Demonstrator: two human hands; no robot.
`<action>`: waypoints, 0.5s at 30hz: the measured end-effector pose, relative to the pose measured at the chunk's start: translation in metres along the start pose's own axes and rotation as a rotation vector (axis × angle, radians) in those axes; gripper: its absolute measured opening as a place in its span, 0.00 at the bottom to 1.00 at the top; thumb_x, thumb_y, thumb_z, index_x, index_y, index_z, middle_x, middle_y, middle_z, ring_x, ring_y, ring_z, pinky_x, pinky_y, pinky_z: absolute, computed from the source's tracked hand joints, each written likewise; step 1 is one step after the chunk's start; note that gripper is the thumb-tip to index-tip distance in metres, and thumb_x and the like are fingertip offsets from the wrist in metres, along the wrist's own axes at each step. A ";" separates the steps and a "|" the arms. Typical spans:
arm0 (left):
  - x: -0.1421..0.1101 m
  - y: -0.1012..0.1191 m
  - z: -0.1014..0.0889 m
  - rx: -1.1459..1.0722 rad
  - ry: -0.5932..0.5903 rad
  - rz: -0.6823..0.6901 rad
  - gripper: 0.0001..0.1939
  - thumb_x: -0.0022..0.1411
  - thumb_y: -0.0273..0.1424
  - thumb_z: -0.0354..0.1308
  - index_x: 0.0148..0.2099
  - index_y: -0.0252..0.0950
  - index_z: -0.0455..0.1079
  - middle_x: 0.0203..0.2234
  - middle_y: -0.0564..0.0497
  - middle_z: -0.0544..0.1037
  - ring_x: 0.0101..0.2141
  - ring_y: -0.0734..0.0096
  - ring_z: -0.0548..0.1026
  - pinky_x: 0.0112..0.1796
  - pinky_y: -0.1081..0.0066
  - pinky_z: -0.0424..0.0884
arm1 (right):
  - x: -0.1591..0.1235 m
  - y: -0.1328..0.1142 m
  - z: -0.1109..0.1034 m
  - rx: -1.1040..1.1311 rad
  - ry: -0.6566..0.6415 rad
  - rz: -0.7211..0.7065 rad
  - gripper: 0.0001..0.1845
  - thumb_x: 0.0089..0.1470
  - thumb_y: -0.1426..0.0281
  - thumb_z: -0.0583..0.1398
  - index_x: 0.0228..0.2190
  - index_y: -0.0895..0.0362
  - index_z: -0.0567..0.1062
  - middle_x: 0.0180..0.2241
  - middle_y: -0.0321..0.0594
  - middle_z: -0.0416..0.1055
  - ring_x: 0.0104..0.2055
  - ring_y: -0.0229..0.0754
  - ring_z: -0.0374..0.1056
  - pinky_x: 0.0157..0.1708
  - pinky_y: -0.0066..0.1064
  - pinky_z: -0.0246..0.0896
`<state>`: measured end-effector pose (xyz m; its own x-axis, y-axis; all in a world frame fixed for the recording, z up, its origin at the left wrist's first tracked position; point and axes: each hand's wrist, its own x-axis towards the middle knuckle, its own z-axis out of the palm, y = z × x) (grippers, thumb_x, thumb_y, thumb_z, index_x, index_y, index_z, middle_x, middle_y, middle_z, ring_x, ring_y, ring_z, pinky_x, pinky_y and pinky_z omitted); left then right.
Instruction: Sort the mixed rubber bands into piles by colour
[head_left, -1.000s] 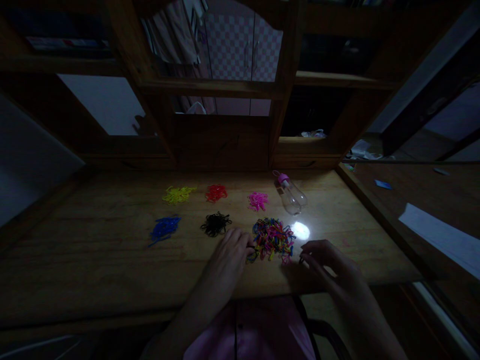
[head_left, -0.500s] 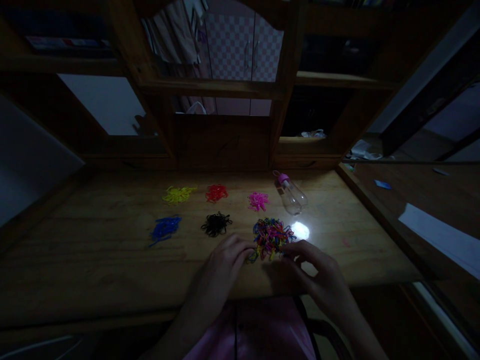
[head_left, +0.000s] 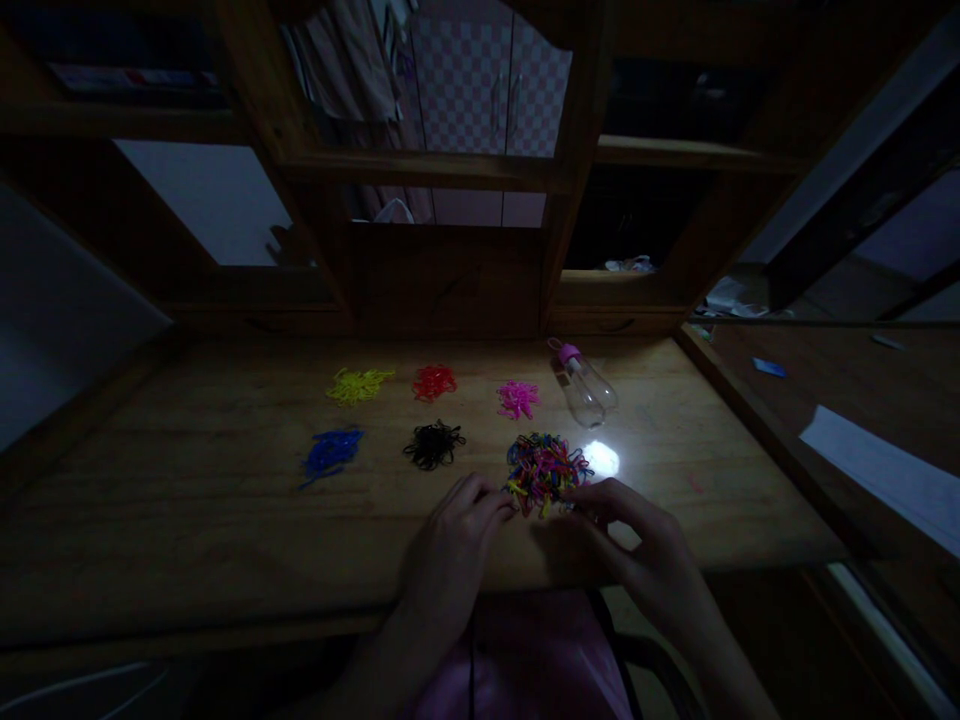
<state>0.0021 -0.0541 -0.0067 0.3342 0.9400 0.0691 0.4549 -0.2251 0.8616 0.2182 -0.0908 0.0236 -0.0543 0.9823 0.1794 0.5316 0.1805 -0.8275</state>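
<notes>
A mixed pile of coloured rubber bands lies on the wooden desk. My left hand rests at the pile's near left edge, its fingertips bent together against the bands. From the right, my right hand reaches the pile's near right edge with curled fingers pinching at the bands. What either hand holds is too dark to make out. Sorted little heaps lie further back: yellow, red, pink, blue and black.
A clear plastic bottle with a pink cap lies on its side behind the pile, next to a bright light spot. Wooden shelving rises at the desk's back. A white sheet lies on the right surface.
My right hand moved left from the desk's bare part to the mixed pile's near right edge. The left hand stayed at the pile's left edge and drew slightly nearer.
</notes>
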 end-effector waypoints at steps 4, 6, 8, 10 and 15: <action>0.002 0.004 -0.005 -0.074 0.011 -0.035 0.14 0.65 0.23 0.51 0.39 0.44 0.76 0.38 0.52 0.74 0.41 0.69 0.74 0.47 0.68 0.72 | 0.001 -0.002 -0.001 -0.003 -0.006 0.008 0.09 0.58 0.71 0.59 0.41 0.52 0.77 0.38 0.41 0.76 0.36 0.41 0.72 0.35 0.31 0.68; 0.002 0.006 -0.010 -0.086 0.048 -0.054 0.10 0.64 0.26 0.55 0.37 0.43 0.77 0.36 0.53 0.75 0.40 0.68 0.75 0.45 0.69 0.71 | 0.002 -0.002 0.000 0.001 -0.015 0.008 0.09 0.58 0.70 0.59 0.41 0.52 0.77 0.39 0.41 0.76 0.37 0.41 0.72 0.35 0.31 0.69; 0.001 0.006 -0.016 -0.109 0.089 -0.092 0.06 0.62 0.30 0.59 0.35 0.42 0.77 0.35 0.53 0.76 0.38 0.67 0.75 0.43 0.69 0.71 | 0.003 -0.003 0.002 -0.002 -0.028 0.002 0.08 0.59 0.71 0.58 0.40 0.52 0.77 0.38 0.40 0.76 0.37 0.41 0.73 0.35 0.31 0.69; -0.001 0.004 -0.022 -0.185 0.085 -0.165 0.06 0.61 0.34 0.60 0.34 0.40 0.78 0.32 0.52 0.77 0.35 0.67 0.75 0.38 0.71 0.71 | 0.006 -0.004 0.005 -0.025 -0.049 -0.023 0.09 0.58 0.72 0.58 0.39 0.53 0.77 0.37 0.40 0.77 0.36 0.41 0.73 0.35 0.31 0.68; -0.014 -0.008 -0.029 -0.573 -0.021 -0.370 0.13 0.62 0.40 0.60 0.40 0.38 0.80 0.31 0.51 0.77 0.31 0.73 0.73 0.31 0.76 0.67 | 0.013 -0.004 0.016 -0.134 -0.193 -0.063 0.13 0.58 0.76 0.57 0.42 0.52 0.77 0.39 0.39 0.77 0.38 0.41 0.74 0.37 0.30 0.68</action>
<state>-0.0299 -0.0581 -0.0004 0.2593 0.9226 -0.2857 0.0353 0.2866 0.9574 0.2020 -0.0780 0.0210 -0.2450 0.9629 0.1128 0.6290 0.2464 -0.7373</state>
